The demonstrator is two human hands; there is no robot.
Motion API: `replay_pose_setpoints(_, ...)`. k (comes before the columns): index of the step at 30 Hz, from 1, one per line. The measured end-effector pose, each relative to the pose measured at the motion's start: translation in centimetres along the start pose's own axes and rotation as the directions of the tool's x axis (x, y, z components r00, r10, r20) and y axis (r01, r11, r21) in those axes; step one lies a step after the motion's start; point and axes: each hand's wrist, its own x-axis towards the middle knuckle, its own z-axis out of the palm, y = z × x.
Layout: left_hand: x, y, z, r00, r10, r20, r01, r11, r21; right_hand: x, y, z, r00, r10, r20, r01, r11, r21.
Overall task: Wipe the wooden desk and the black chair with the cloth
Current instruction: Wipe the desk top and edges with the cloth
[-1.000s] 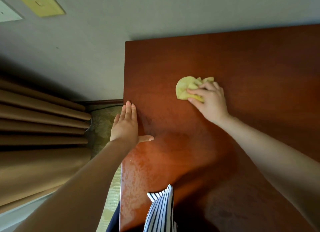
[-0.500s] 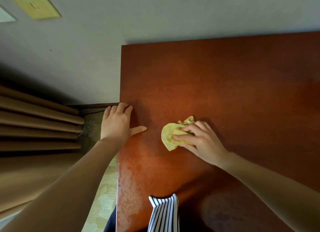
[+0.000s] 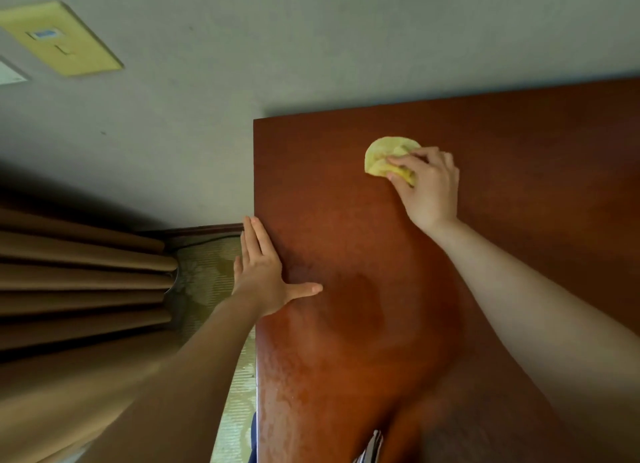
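Item, cloth (image 3: 384, 158): yellow, bunched, lying on the far-left part of the bench (image 3: 346, 341), which is reddish wood.
Item, right grip (image 3: 429, 185): fingers curled over the cloth, pinching it and pressing it to the surface, likely so the wad keeps contact while wiping.
Item, left grip (image 3: 259, 275): flat, fingers straight, holding nothing. It rests at the bench's left edge with the thumb splayed onto the top, apparently bracing the reach.
Item, curtain (image 3: 79, 279): tan, pleated, left of the bench.
Not in view: black chair.

Yellow cloth (image 3: 388, 158) on reddish-brown desk (image 3: 502, 255); tan curtain (image 3: 79, 279), grey-green wall (image 3: 311, 47), yellow wall plate (image 3: 62, 38).
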Motion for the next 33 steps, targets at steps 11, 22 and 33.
replay_pose_setpoints(11,0.1,-0.2,-0.1,0.999,0.021,0.033,-0.02,1.0,-0.018,6.0,-5.5,3.8,0.996,0.092,0.019,-0.093,0.995,0.025)
replay_pose_setpoints(22,0.2,0.1,-0.5,0.999,-0.012,0.05,0.014,0.999,-0.036,-5.3,-8.6,3.2,0.92,-0.358,0.161,0.339,0.931,0.134)
replay_pose_setpoints(33,0.0,0.4,-0.6,0.995,-0.074,0.068,0.073,0.997,0.018,-8.2,-1.4,-1.4,0.868,-0.456,0.198,0.45,0.89,0.075)
